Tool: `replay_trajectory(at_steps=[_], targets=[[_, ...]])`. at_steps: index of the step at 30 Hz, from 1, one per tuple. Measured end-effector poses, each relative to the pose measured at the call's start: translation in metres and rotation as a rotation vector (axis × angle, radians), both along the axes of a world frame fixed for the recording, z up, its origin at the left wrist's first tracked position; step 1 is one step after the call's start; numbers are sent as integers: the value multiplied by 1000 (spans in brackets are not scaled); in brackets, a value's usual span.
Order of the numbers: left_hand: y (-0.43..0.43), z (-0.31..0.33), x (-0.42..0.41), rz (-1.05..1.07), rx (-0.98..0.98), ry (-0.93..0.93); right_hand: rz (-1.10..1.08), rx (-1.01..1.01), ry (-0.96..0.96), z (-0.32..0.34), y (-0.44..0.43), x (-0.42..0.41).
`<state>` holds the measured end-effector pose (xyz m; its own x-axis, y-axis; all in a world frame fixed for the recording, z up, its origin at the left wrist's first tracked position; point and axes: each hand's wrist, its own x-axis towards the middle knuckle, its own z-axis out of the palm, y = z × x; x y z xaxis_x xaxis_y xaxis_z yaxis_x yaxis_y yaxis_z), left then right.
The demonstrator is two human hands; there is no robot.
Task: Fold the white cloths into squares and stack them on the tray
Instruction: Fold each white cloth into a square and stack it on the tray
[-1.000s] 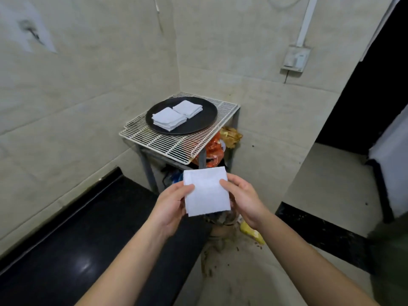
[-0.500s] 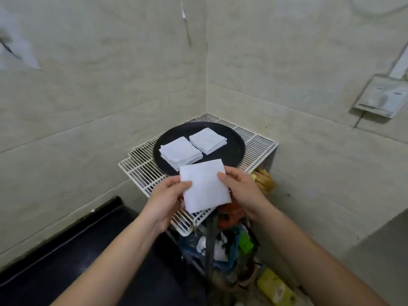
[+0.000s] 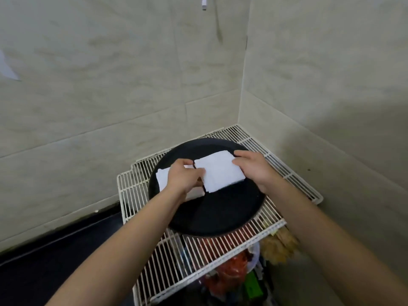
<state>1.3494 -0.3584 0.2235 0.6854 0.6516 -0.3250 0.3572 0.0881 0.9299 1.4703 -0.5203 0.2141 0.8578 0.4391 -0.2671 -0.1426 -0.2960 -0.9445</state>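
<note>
Pinching the folded white cloth [image 3: 218, 173] at opposite edges, my left hand [image 3: 185, 176] and right hand [image 3: 251, 171] hold it over the black tray [image 3: 216, 208], beside a folded stack [image 3: 162, 177].

Folded square white cloth [image 3: 218, 173] held flat over the round black tray [image 3: 220, 213], beside another folded stack [image 3: 161, 176]

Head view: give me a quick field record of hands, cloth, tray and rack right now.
left hand: pinches the left edge of the folded cloth
right hand: grips the cloth's right edge
folded cloth: white, roughly square, over the far half of the tray; what lies under it is hidden
other stack: white, on the tray, mostly behind the left hand
tray: round, black, on the wire rack
wire rack: white, in the wall corner
below rack: orange packaging, blurred
</note>
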Motion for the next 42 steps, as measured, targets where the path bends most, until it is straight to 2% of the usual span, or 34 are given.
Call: replay_trajectory(at_steps=[7, 12, 21, 26, 35, 42], targets=[[6, -14, 39, 37, 169, 68, 62, -3, -6, -9, 10, 37], [8, -24, 44, -19, 289, 183, 112, -53, 4, -24, 11, 43], [6, -30, 45, -114, 519, 262, 124, -157, -77, -30, 8, 46], [4, -32, 45, -130, 569, 290, 135, -267, -198, -31, 5, 46], [4, -36, 42, -132, 601, 302, 158, -289, -246, -32, 4, 45], [1, -34, 40, -141, 622, 296, 219, -444, -478, -33, 4, 39]])
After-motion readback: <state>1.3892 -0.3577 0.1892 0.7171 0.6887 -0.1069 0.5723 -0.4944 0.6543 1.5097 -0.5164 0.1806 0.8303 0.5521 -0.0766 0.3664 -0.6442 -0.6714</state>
